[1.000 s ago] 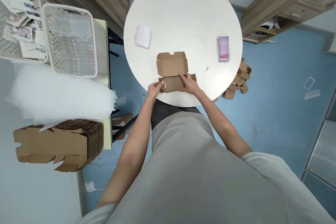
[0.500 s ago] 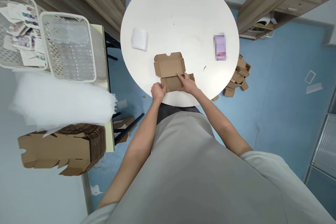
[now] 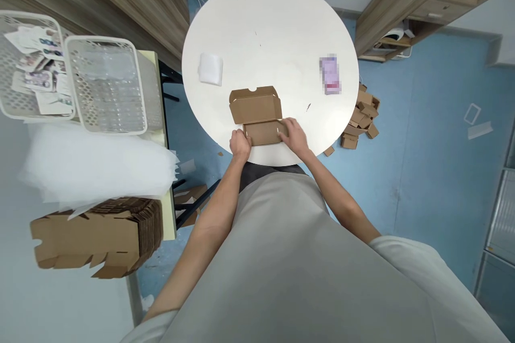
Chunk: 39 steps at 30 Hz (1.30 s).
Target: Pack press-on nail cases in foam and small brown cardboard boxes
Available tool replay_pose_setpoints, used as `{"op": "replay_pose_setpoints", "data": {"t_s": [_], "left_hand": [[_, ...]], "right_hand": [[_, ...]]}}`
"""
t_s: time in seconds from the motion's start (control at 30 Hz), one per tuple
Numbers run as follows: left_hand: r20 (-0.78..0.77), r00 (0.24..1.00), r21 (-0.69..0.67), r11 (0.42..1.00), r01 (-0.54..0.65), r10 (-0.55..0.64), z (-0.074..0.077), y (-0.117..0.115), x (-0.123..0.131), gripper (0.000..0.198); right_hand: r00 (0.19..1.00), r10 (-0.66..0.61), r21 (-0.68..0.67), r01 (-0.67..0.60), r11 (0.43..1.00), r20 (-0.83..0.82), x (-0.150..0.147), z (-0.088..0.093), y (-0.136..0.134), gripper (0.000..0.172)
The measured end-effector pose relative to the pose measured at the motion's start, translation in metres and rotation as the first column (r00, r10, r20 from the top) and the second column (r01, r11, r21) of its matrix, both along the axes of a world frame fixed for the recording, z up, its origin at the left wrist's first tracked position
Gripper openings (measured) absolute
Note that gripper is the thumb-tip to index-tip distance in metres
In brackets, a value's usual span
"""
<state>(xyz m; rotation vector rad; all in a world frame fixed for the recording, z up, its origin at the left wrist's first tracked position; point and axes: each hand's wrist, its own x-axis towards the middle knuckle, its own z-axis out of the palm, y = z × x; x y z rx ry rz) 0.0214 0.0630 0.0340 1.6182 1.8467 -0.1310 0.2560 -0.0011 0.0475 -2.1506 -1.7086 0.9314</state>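
Note:
A small brown cardboard box [image 3: 257, 118] lies half folded on the round white table [image 3: 277, 21], its lid flap standing open toward the far side. My left hand [image 3: 240, 146] is closed on the box's left end. My right hand [image 3: 295, 135] presses the right end, fingers curled over the side flap. Both hands are at the table's near edge.
A white foam pad [image 3: 210, 68] and a blurred purple item [image 3: 330, 74] lie on the table. Two white baskets [image 3: 104, 86] sit on a side table at left, with foam sheets [image 3: 92, 163] and a stack of flat cardboard blanks [image 3: 96, 230]. Folded boxes [image 3: 360, 118] pile on the blue floor.
My right hand moved from the box's middle to its right end and folded that side flap in. My left hand closed on the left end. The camera view shifted slightly.

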Motion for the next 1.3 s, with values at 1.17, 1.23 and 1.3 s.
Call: {"op": "replay_pose_setpoints", "data": {"t_s": [1.17, 1.23, 1.3], "left_hand": [[0.026, 0.998, -0.021, 0.998, -0.06, 0.06, 0.009, -0.027, 0.006, 0.014], [0.036, 0.997, -0.031, 0.998, -0.063, 0.064, 0.01, -0.027, 0.005, 0.016], [0.053, 0.997, -0.028, 0.998, -0.059, 0.06, 0.012, -0.027, 0.006, 0.018]], "right_hand": [[0.98, -0.131, -0.238, 0.164, 0.957, 0.15, -0.028, -0.016, 0.003, 0.015], [0.977, -0.155, -0.232, 0.187, 0.955, 0.149, -0.028, -0.018, 0.001, 0.015], [0.972, -0.19, -0.226, 0.218, 0.949, 0.139, -0.029, -0.019, 0.0, 0.013]]}}
